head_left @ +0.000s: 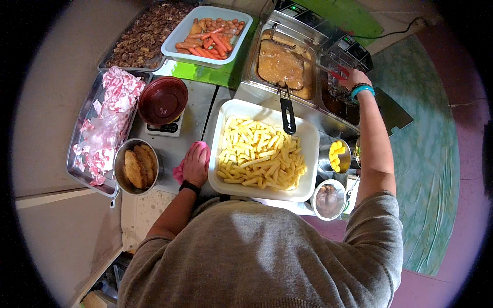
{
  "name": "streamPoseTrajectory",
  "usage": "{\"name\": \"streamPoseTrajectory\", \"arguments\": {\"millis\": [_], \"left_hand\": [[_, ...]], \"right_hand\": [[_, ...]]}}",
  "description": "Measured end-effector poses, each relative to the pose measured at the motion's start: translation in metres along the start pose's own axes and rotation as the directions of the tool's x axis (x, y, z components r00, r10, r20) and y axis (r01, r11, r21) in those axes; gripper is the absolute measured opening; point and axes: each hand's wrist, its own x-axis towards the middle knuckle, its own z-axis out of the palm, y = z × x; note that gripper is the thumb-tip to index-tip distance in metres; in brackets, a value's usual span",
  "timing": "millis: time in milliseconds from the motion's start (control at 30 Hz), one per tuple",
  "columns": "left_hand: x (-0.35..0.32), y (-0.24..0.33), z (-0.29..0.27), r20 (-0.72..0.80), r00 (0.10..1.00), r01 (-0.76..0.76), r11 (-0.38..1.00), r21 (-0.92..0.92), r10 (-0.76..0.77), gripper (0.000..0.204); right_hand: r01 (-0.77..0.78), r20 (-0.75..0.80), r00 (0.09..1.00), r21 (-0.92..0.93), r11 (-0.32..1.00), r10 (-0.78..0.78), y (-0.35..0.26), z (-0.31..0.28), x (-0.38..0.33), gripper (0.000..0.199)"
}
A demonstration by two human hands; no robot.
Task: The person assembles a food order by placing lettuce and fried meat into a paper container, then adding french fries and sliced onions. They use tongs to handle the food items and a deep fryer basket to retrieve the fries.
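My right hand (354, 79) is closed round the red handle of metal tongs (335, 73). Leftward, the tongs reach over a frying basket (281, 64) in the left well of a steel deep fryer (272, 96). Foaming oil hides whatever is in that basket. Its black handle (288, 114) hangs over the rim of a white tub (222, 110) heaped with cut potato fries (259, 154). My left hand (195, 165) lies over a pink cloth (178, 172) on the steel counter, fingers pressed onto it.
Left stand a brown bowl (163, 100) on a scale (163, 128), a steel bowl of breaded pieces (138, 167) and a tray of raw sliced meat (110, 118). Sausages (213, 41) fill a tub behind. Right are a cup of yellow pieces (336, 154), a lidded tub (328, 199) and another fryer basket (339, 87).
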Motion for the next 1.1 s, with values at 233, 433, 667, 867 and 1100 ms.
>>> {"name": "streamPoseTrajectory", "arguments": {"millis": [233,433,667,867,1100], "left_hand": [[0.003,0.001,0.0,0.032,0.999,0.002,1.0,-0.006,-0.002,0.042],[0.001,0.0,0.001,0.03,1.0,0.003,1.0,0.021,-0.004,0.043],[0.002,0.001,-0.003,0.027,0.999,-0.022,1.0,0.021,0.022,0.043],[0.0,0.001,0.0,0.003,1.0,-0.006,1.0,0.015,0.006,0.043],[0.0,0.001,0.0,0.027,1.0,-0.003,1.0,0.006,0.003,0.044]], "right_hand": [[0.068,0.082,0.994,0.081,0.994,-0.075,0.048,-0.008,0.002,0.055],[0.094,-0.015,0.996,0.054,0.994,-0.093,0.055,-0.021,-0.024,0.057],[0.006,-0.098,0.995,-0.127,0.992,-0.019,0.016,-0.006,-0.07,0.05],[0.013,-0.155,0.987,-0.168,0.986,-0.04,0.014,0.008,-0.091,0.052],[-0.033,-0.118,0.993,-0.085,0.996,0.023,0.012,0.013,-0.102,0.05]]}}
